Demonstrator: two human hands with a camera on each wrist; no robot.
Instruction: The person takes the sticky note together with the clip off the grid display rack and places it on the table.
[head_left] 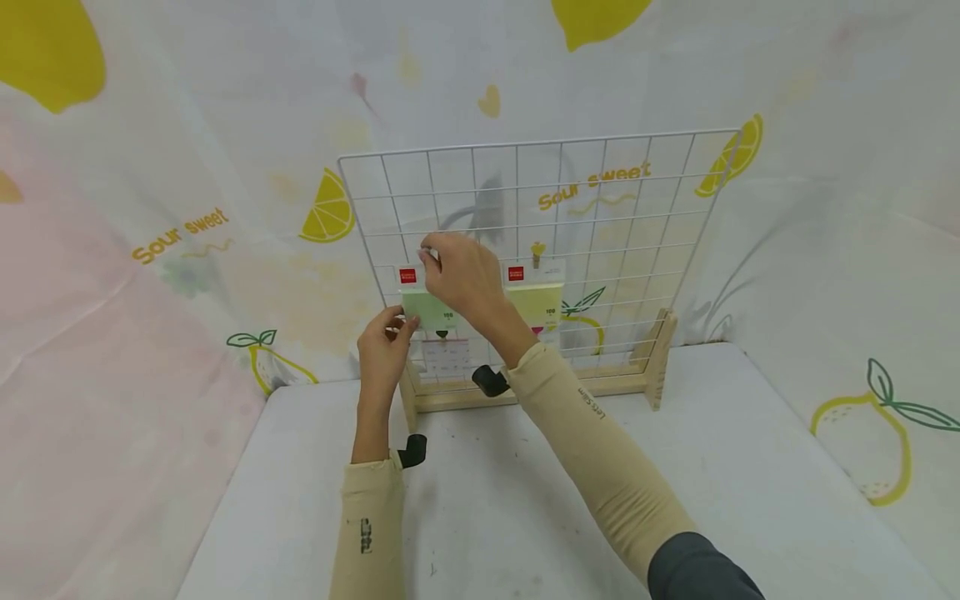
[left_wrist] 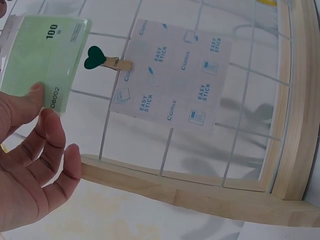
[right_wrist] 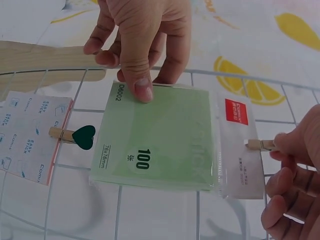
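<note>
A green pack of sticky notes (right_wrist: 170, 130) in a clear sleeve lies against the white wire grid (head_left: 615, 242). My left hand (head_left: 381, 354) pinches the pack's side edge between thumb and fingers. At its header, my right hand (head_left: 468, 279) pinches a small wooden clothespin (right_wrist: 259, 145) whose tip sits on the clear header. Below the pack, a clothespin with a dark green heart (left_wrist: 95, 58) clips a pale sheet-like pad (left_wrist: 175, 75) printed in blue to the grid. To the right hangs a yellow pack of sticky notes (head_left: 534, 305) under a clothespin with a yellow heart (head_left: 537, 250).
The grid stands in a wooden base (head_left: 615, 385) with upright feet, on a white table (head_left: 480, 500). Behind it hangs a white cloth (head_left: 247, 100) with lemon prints. A pink heart (head_left: 537, 331) shows below the yellow pack.
</note>
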